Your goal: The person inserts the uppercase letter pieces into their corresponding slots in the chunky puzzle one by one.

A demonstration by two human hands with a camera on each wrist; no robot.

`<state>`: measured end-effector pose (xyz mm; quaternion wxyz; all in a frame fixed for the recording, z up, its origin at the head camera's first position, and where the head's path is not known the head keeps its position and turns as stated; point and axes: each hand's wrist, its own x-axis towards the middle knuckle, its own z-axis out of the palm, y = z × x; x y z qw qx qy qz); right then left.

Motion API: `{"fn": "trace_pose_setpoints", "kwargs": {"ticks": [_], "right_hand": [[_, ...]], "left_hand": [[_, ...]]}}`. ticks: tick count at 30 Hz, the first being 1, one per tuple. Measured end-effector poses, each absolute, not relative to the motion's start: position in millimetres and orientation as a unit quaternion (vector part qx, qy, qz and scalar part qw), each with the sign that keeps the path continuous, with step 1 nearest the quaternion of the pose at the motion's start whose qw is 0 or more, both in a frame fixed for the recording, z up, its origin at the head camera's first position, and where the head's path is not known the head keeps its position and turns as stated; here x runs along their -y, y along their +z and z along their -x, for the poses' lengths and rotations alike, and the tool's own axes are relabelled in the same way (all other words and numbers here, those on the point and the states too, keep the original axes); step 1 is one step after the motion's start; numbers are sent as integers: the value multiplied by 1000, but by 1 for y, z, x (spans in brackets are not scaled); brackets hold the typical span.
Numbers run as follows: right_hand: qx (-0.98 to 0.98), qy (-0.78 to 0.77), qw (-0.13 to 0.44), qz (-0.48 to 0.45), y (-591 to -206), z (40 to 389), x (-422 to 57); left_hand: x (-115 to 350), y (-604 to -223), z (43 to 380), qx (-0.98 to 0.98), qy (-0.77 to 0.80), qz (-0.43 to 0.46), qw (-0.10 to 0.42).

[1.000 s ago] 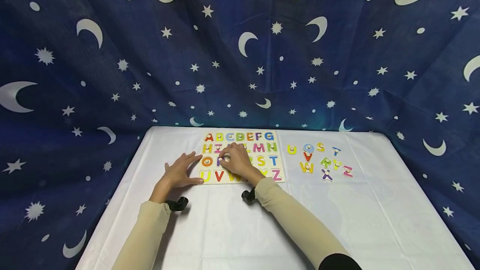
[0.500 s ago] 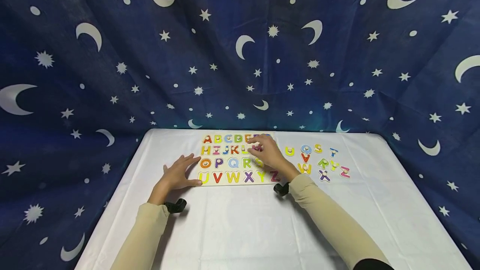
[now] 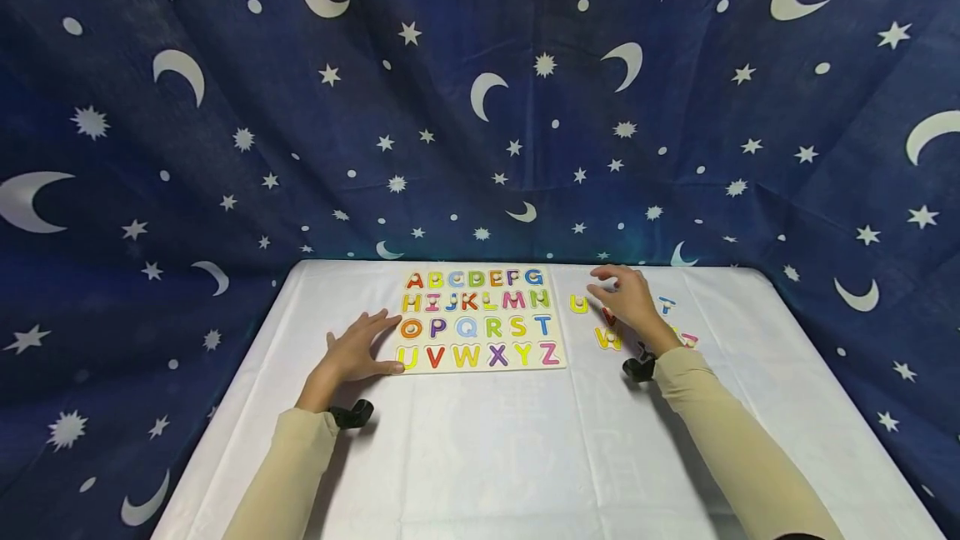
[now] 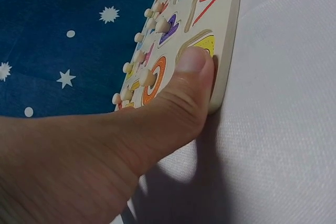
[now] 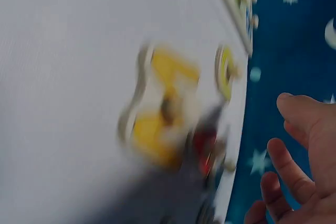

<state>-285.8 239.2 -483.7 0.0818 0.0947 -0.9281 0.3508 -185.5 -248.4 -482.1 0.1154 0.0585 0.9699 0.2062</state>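
A wooden alphabet board [image 3: 558, 319] lies on the table, pegged letters filling its upper rows. My left hand [image 3: 362, 348] rests at its left edge with fingers spread. In the left wrist view the thumb [image 4: 191, 72] presses the corner beside the yellow U recess. The orange O [image 4: 153, 81] and purple P [image 4: 169, 30] sit in the board with their pegs up. My right hand [image 3: 630, 302] hovers over the loose letters, fingers loosely bent and holding nothing. Nearest it are the yellow U [image 3: 579, 304], red V [image 3: 609, 317] and yellow W [image 3: 608, 338]; several others are hidden beneath it.
A blue T [image 3: 666, 304] and a pink Z [image 3: 689, 340] lie beyond the right hand. White cloth covers the table [image 3: 480, 457]. A dark blue curtain [image 3: 420, 107] with moons and stars hangs behind the far edge.
My right hand has left the purple P on the board and moved right, over the loose letters. The left hand has stayed at the board's edge.
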Motion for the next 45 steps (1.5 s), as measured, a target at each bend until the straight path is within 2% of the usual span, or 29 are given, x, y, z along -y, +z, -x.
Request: {"fn": "trace_pose_setpoints", "kwargs": {"ticks": [9,27,38,45], "right_hand": [[944,318,72,-57,-495,286,-274],[947,319,27,-17,-501,283,-281],[943,328,51,-23,-500,279,-280],[924,358,114,-73,-489,280,-264]], "left_hand": [[248,-482,186,-971,204,-55,111],[248,-484,187,-970,205,-58,113],[246,-485,187,-970,208,-59,115],[247,-484,186,-970,207,-55,118]]}}
